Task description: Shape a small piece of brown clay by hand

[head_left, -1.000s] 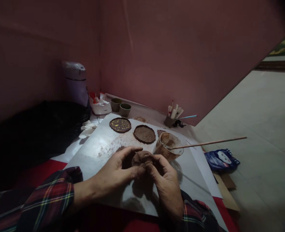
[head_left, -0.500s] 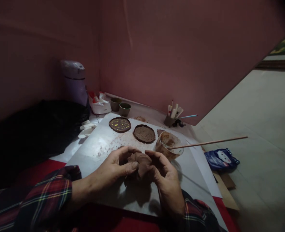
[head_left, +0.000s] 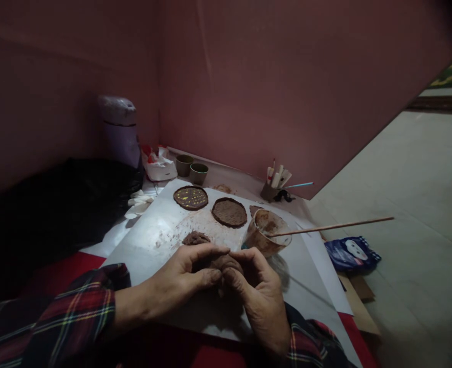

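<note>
Between my two hands is a lump of brown clay point(head_left: 226, 262), mostly covered by fingers and thumbs. My left hand point(head_left: 189, 268) is closed round its left side, thumb on top. My right hand point(head_left: 260, 286) grips the right side, with its thumb tip close to the left thumb. Just beyond my left fingers a rough clay piece point(head_left: 196, 238) lies on the white sheet point(head_left: 149, 266). Farther back are a round clay disc point(head_left: 229, 212) with a raised rim and a similar disc with yellow specks point(head_left: 190, 198).
Right of the discs stands a smeared glass point(head_left: 264, 240) with a long thin stick point(head_left: 337, 225) leaning out. Behind are two small cups point(head_left: 199, 174) and a holder of tools point(head_left: 270, 191). A black bag point(head_left: 65, 204) lies left; a blue packet point(head_left: 352, 253) lies right.
My hands have drawn lower and closer together over the clay, and the lump now looks more compact and more covered. The rough clay piece behind my left fingers has come into view.
</note>
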The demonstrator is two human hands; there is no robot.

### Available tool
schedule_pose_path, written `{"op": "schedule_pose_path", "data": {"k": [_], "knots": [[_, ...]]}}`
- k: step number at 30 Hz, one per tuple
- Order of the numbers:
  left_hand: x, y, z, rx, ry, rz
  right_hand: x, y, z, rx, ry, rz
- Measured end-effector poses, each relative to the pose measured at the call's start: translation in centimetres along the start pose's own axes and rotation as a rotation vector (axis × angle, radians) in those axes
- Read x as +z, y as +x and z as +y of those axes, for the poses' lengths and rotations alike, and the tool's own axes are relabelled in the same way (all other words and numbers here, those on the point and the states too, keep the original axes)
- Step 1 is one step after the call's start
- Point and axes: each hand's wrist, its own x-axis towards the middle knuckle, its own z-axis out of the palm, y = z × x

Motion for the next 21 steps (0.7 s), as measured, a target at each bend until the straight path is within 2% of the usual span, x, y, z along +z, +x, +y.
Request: {"op": "schedule_pose_path", "data": {"k": [6, 10, 13, 17, 19, 21], "knots": [[0.3, 0.1, 0.4, -0.011, 0.078, 0.002, -0.1, 0.0, 0.2, 0.039, -0.076, 0.051], [1.1, 0.3, 1.1, -0.046, 0.038, 0.108, -0.3, 0.1, 0.5, 0.031, -0.093, 0.153], [1.6, 0.4, 1.4, -0.057, 0.038, 0.157, -0.4, 0.2, 0.5, 0.046, -0.073, 0.181], [1.7, 0.4, 1.4, 0.015, -0.045, 0.112, -0.5, 0.4, 0.3, -0.019, -0.137, 0.167], [1.4, 0.4, 1.4, 0.018, -0.096, 0.123, -0.7, 0.4, 0.4, -0.064, -0.166, 0.177], [1.0, 0.5, 1.3, 0.011, -0.121, 0.132, -0.9, 0.5, 0.6, -0.049, -0.146, 0.188]]}}
